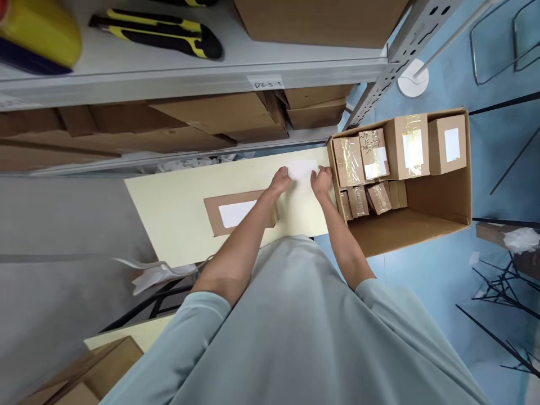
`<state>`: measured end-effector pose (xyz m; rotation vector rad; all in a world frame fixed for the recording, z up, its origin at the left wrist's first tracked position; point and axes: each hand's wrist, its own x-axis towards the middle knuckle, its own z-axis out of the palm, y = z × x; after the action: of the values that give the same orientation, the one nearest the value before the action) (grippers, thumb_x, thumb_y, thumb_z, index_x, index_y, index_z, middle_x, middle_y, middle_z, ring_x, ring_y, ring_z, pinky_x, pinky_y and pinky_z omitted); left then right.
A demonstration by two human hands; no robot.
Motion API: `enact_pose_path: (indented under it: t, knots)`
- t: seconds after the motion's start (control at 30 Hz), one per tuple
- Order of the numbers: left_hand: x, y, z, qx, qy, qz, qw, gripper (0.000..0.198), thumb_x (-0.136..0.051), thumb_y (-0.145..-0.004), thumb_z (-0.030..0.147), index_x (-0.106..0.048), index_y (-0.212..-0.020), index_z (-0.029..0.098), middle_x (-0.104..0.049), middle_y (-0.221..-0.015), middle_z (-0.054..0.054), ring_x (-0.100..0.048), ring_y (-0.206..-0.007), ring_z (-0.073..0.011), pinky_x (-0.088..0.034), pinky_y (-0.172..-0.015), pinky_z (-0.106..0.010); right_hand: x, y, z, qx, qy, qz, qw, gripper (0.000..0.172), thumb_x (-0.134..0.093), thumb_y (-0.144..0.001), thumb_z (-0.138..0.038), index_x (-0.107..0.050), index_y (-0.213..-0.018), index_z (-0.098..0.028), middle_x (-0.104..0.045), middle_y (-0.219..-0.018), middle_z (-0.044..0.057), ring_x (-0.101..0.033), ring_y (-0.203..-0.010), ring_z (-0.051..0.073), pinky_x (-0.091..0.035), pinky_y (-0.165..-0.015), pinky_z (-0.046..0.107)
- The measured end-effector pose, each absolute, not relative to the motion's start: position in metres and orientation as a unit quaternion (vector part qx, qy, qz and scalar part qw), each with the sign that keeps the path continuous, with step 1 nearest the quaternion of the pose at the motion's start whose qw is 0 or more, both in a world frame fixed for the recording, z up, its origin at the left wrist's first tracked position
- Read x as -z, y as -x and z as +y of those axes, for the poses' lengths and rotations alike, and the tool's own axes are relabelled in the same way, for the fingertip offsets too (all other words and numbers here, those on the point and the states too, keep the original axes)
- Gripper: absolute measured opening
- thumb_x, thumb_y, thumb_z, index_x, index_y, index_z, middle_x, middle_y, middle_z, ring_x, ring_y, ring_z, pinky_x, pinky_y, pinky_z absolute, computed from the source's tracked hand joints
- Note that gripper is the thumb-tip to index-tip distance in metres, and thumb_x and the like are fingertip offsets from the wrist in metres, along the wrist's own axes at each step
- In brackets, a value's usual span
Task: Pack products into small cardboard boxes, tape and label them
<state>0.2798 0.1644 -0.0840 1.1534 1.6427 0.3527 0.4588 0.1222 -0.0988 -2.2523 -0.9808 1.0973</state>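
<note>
On the table (pixel 177 202), left of its middle, a brown carton (pixel 212 216) lies slightly askew, a blank-looking white label (pixel 234 214) on its top and the left forearm crossing above its right part. Right of the table's middle, toward its far edge, the left hand (pixel 280 181) pinches the left edge of a small white paper (pixel 302 169), which looks flat and plain; the right hand (pixel 322 180) has its fingertips at the paper's right edge, near the table's right end, though I can't tell whether they grip it. Counting from the left, beyond the table there is one yellow bottle (pixel 42 39) and one whole cutter (pixel 156 32), with part of another black-and-yellow thing (pixel 189 2) above; at the table's right end, one big open box (pixel 439 194) holds eight visible small cartons (pixel 415 147), four larger ones along its far side and four smaller ones nearer. The table's top is smooth and pale yellow. Left of it spreads a plain grey surface (pixel 63 219); along its far side runs a grey metal shelf (pixel 189 76) with more cartons below; right of it is a shiny blue floor (pixel 422 270).
</note>
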Motion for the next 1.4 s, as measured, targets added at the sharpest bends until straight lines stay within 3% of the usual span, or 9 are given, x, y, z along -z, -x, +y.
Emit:
enact_pose_path:
  t: [0.17,0.33,0.53,0.63,0.77,0.93,1.13,1.23,1.4]
  knots:
    - [0.085,-0.287,0.155,-0.154,-0.438,0.687,0.559,0.063,-0.071,-0.079,0.020,-0.076,-0.141,0.020,-0.081,-0.147,-0.016,-0.076,-0.142,-0.0370,-0.062,-0.124,-0.053,0.098,-0.454,0.124,-0.418,0.814,-0.332,0.229,0.039,-0.057,-0.110,-0.029,-0.071,-0.145,-0.017,-0.061,-0.160,0.025,-0.054,-0.158,0.039,-0.042,-0.142,0.059]
    - [0.082,-0.287,0.158,-0.153,-0.406,0.700,0.568,0.072,-0.072,-0.078,0.021,-0.072,-0.149,0.019,-0.074,-0.162,-0.018,-0.072,-0.150,-0.0369,-0.058,-0.129,-0.054,0.092,-0.452,0.128,-0.428,0.807,-0.317,0.256,0.026,-0.056,-0.114,-0.035,-0.074,-0.130,-0.025,-0.065,-0.151,0.019,-0.056,-0.154,0.036,-0.046,-0.139,0.056]
    - [0.080,-0.283,0.165,-0.134,-0.382,0.713,0.572,0.072,-0.079,-0.081,0.025,-0.072,-0.152,0.014,-0.069,-0.166,-0.025,-0.068,-0.155,-0.0370,-0.060,-0.125,-0.051,0.075,-0.454,0.131,-0.408,0.810,-0.357,0.225,0.034,-0.046,-0.120,-0.033,-0.077,-0.126,-0.021,-0.069,-0.148,0.021,-0.059,-0.153,0.037,-0.045,-0.138,0.053]
    - [0.072,-0.284,0.167,-0.133,-0.384,0.715,0.568,0.062,-0.084,-0.086,0.030,-0.075,-0.146,0.015,-0.073,-0.161,-0.023,-0.069,-0.152,-0.0380,-0.058,-0.126,-0.052,0.064,-0.447,0.129,-0.402,0.806,-0.380,0.211,0.037,-0.043,-0.122,-0.035,-0.077,-0.131,-0.021,-0.070,-0.147,0.020,-0.065,-0.147,0.036,-0.050,-0.133,0.053]
    - [0.051,-0.283,0.175,-0.150,-0.445,0.714,0.520,0.044,-0.080,-0.099,0.054,-0.081,-0.125,0.018,-0.084,-0.138,-0.014,-0.078,-0.133,-0.0315,-0.059,-0.118,-0.041,0.045,-0.422,0.120,-0.396,0.760,-0.468,0.216,0.032,-0.050,-0.122,-0.035,-0.078,-0.133,-0.021,-0.074,-0.141,0.015,-0.073,-0.134,0.030,-0.058,-0.124,0.045]
    - [0.027,-0.256,0.193,-0.093,-0.526,0.758,0.375,0.016,-0.076,-0.099,0.038,-0.073,-0.092,0.023,-0.086,-0.110,-0.007,-0.081,-0.110,-0.0268,-0.059,-0.109,-0.036,0.036,-0.392,0.117,-0.400,0.671,-0.589,0.205,0.039,-0.046,-0.123,-0.030,-0.080,-0.140,-0.021,-0.074,-0.143,0.013,-0.071,-0.138,0.026,-0.057,-0.126,0.037]
    - [0.021,-0.221,0.199,-0.031,-0.530,0.779,0.333,0.019,-0.074,-0.097,0.036,-0.066,-0.082,0.027,-0.082,-0.095,-0.006,-0.078,-0.106,-0.0298,-0.059,-0.103,-0.038,0.062,-0.389,0.143,-0.411,0.691,-0.594,0.039,0.069,-0.042,-0.114,-0.014,-0.046,-0.183,-0.014,-0.067,-0.154,0.023,-0.064,-0.147,0.037,-0.053,-0.132,0.055]
    - [0.022,-0.218,0.195,-0.016,-0.526,0.777,0.347,0.020,-0.069,-0.099,0.038,-0.066,-0.083,0.027,-0.081,-0.092,-0.007,-0.078,-0.103,-0.0293,-0.058,-0.101,-0.037,0.074,-0.389,0.150,-0.422,0.691,-0.587,-0.022,0.079,-0.044,-0.108,-0.007,-0.038,-0.187,-0.016,-0.062,-0.163,0.022,-0.058,-0.153,0.037,-0.052,-0.133,0.054]
    - [0.024,-0.216,0.188,-0.003,-0.543,0.761,0.355,0.022,-0.065,-0.102,0.041,-0.071,-0.088,0.026,-0.084,-0.103,-0.009,-0.077,-0.105,-0.0305,-0.058,-0.103,-0.040,0.082,-0.387,0.150,-0.413,0.698,-0.582,-0.047,0.078,-0.049,-0.112,-0.014,-0.035,-0.188,-0.023,-0.057,-0.166,0.018,-0.055,-0.155,0.033,-0.049,-0.134,0.048]
